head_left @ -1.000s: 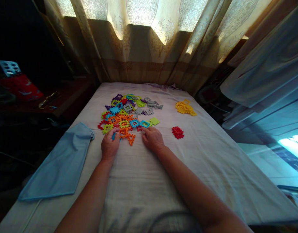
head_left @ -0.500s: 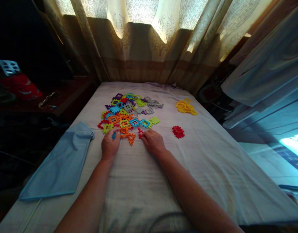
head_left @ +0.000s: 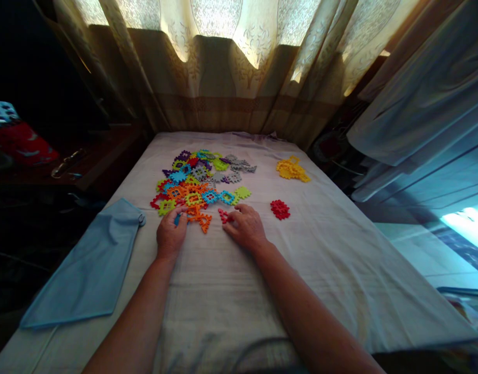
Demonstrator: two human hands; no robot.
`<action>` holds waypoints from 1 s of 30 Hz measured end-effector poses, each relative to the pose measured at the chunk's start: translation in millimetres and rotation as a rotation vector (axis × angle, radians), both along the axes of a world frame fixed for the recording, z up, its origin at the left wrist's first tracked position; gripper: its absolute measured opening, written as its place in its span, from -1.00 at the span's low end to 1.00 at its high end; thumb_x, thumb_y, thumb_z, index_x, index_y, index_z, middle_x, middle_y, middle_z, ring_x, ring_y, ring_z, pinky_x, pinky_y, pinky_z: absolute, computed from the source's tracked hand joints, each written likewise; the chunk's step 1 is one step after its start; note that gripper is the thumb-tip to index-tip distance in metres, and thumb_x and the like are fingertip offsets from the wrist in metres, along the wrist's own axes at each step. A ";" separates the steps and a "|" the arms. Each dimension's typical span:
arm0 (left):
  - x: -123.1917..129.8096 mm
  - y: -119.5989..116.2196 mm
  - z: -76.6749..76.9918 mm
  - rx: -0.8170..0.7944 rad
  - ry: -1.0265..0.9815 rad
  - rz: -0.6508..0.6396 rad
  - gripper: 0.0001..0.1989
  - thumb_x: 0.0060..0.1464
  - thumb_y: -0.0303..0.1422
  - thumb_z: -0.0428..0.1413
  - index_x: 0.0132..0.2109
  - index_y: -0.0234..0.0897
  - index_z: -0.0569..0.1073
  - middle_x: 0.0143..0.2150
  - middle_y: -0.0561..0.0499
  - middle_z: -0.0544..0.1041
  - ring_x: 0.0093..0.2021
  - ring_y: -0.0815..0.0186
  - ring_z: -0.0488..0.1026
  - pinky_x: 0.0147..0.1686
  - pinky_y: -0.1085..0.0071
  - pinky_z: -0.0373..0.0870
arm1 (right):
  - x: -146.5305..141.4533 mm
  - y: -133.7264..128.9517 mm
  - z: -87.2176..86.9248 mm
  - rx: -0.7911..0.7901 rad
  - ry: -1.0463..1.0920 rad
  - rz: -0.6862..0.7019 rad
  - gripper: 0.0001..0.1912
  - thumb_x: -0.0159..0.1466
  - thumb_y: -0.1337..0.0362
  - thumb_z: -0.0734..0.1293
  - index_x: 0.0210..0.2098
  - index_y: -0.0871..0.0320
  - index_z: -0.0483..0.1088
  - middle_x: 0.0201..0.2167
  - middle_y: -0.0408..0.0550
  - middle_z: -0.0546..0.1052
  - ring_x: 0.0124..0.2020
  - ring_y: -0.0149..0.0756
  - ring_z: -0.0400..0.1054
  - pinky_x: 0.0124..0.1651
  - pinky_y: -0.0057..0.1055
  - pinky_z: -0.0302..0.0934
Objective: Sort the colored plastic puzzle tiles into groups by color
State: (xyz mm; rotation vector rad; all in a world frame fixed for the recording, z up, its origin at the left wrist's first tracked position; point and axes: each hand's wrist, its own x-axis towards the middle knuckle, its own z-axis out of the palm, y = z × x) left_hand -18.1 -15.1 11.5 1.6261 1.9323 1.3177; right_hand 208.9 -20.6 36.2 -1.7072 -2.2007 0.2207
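Observation:
My left hand (head_left: 171, 236) is curled at the near left edge of a pile of interlocking toy tiles (head_left: 178, 177), with a blue tile (head_left: 177, 219) between its thumb and fingers. Just right of it lie orange tiles (head_left: 204, 222), one of them triangular. My right hand (head_left: 246, 227) rests on the cloth with its fingers apart. A red triangular tile (head_left: 222, 215) lies flat at its fingertips, partly covered by them. The pile mixes green, blue, orange, purple, red and grey tiles.
Right of the pile are a stack of red tiles (head_left: 280, 209) and a heap of yellow tiles (head_left: 292, 169). A light-blue drawstring bag (head_left: 86, 265) lies on the left of the cloth-covered table (head_left: 320, 291). Curtains (head_left: 223, 78) hang behind.
My right hand has loosened its pinch on the red triangular tile, its fingers now spread beside it. The left hand stays with the blue tile. The view has shifted slightly right.

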 end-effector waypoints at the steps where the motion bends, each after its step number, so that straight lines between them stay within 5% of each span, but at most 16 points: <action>1: 0.0 0.0 0.1 0.001 0.002 -0.002 -0.71 0.09 -0.25 0.03 -0.13 -0.23 0.57 -0.06 -0.07 0.63 0.01 0.17 0.53 0.09 0.21 0.42 | -1.1 -0.3 -0.5 0.000 0.001 -0.004 -0.79 0.26 0.13 0.35 -0.22 0.10 0.53 0.06 0.08 0.44 0.07 -0.11 0.29 0.07 -0.24 0.16; 9: 0.0 -0.4 0.1 0.009 0.004 -0.011 -0.72 0.10 -0.27 0.03 -0.14 -0.21 0.57 -0.06 -0.06 0.62 0.00 0.18 0.53 0.09 0.20 0.42 | 9.6 9.0 -5.4 0.078 0.019 -0.027 -0.83 0.32 0.20 0.28 -0.30 0.13 0.45 -0.16 0.05 0.53 -0.08 -0.17 0.33 -0.01 -0.29 0.14; 14: -0.6 0.5 -1.3 0.012 0.011 -0.015 -0.73 0.09 -0.27 0.03 -0.15 -0.20 0.57 -0.07 -0.05 0.63 0.01 0.18 0.53 0.10 0.21 0.41 | 70.2 25.1 -10.0 0.255 0.070 -0.353 -0.79 0.30 0.18 0.25 -0.31 0.14 0.46 -0.21 0.07 0.54 -0.14 -0.16 0.34 -0.06 -0.29 0.15; 19: -0.4 0.9 -1.7 0.029 0.025 -0.026 -0.73 0.08 -0.26 0.02 -0.16 -0.20 0.57 -0.08 -0.06 0.63 0.00 0.18 0.53 0.10 0.22 0.41 | 113.4 28.3 -17.4 0.200 0.068 -0.613 -0.72 0.27 0.10 0.26 -0.28 0.17 0.49 -0.23 0.11 0.54 -0.18 -0.12 0.36 -0.12 -0.26 0.17; 25: 0.2 -0.3 0.8 0.022 0.027 -0.031 -0.73 0.09 -0.27 0.02 -0.17 -0.20 0.56 -0.09 -0.05 0.63 -0.01 0.18 0.54 0.08 0.23 0.43 | 114.2 25.5 -23.7 0.090 0.045 -0.653 -0.54 0.23 0.03 0.31 0.00 0.18 0.47 -0.05 0.18 0.52 -0.06 -0.04 0.37 -0.05 -0.18 0.21; 30: 0.3 0.5 -0.1 0.013 0.033 -0.027 -0.72 0.09 -0.26 0.01 -0.15 -0.19 0.56 -0.09 -0.05 0.63 -0.01 0.18 0.54 0.08 0.23 0.42 | 126.3 22.6 -33.4 0.106 0.008 -0.560 -0.53 0.17 0.12 0.36 0.05 0.12 0.47 -0.06 0.13 0.53 -0.07 -0.08 0.38 -0.02 -0.21 0.22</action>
